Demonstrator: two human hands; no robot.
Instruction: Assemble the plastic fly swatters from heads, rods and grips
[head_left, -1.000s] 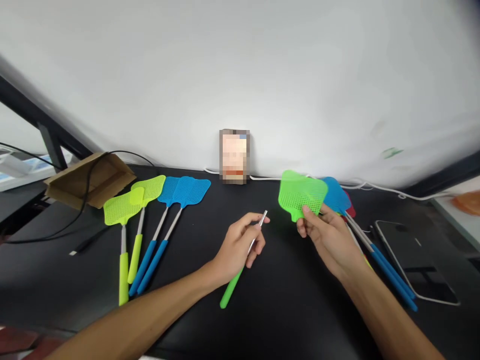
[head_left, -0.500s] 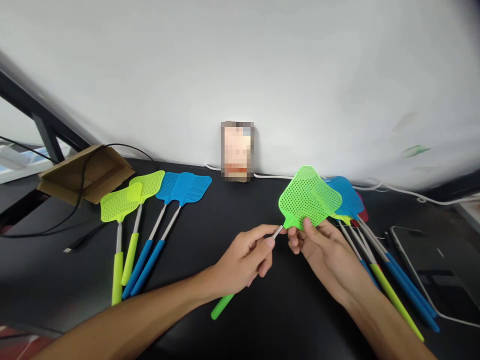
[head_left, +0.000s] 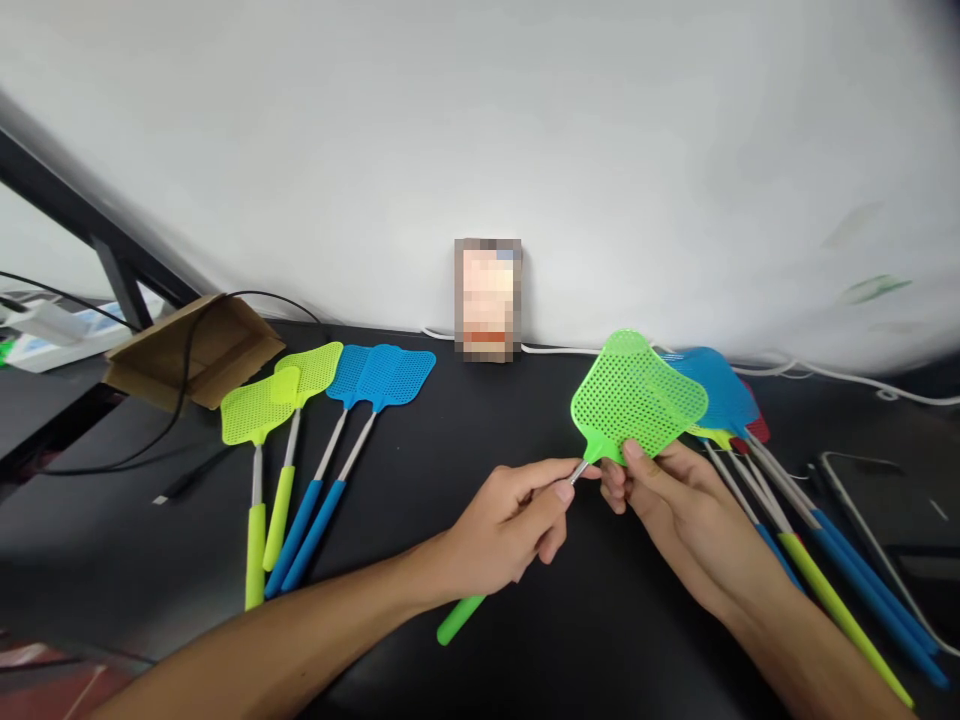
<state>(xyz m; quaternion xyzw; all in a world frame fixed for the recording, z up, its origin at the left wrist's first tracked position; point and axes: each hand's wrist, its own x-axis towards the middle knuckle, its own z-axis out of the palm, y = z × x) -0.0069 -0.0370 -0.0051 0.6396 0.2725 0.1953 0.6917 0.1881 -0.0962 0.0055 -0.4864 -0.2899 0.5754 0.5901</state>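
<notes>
A green fly swatter [head_left: 630,395] with a perforated head is tilted above the dark table. My left hand [head_left: 517,525] is closed around its metal rod, just below the head; the green handle end shows beneath my wrist. My right hand [head_left: 675,490] pinches the lower edge of the head between thumb and fingers. To the right, partly behind that hand, lie several swatters: blue heads [head_left: 716,390], a yellow-green handle [head_left: 844,615] and a bit of a red head [head_left: 759,422]. On the left lie yellow-green swatters [head_left: 259,412] and blue swatters [head_left: 397,377], their heads overlapping.
Against the pale wall stands a blurred-out upright object [head_left: 487,300]. An opened cardboard box [head_left: 195,350] and a black cable [head_left: 184,480] sit at the left. A phone-like dark device [head_left: 892,530] lies far right, and a white cord [head_left: 555,350] runs along the wall.
The whole scene has shifted slightly rightward in view. Both hands keep the same hold on the green fly swatter, with little visible change in its pose.
</notes>
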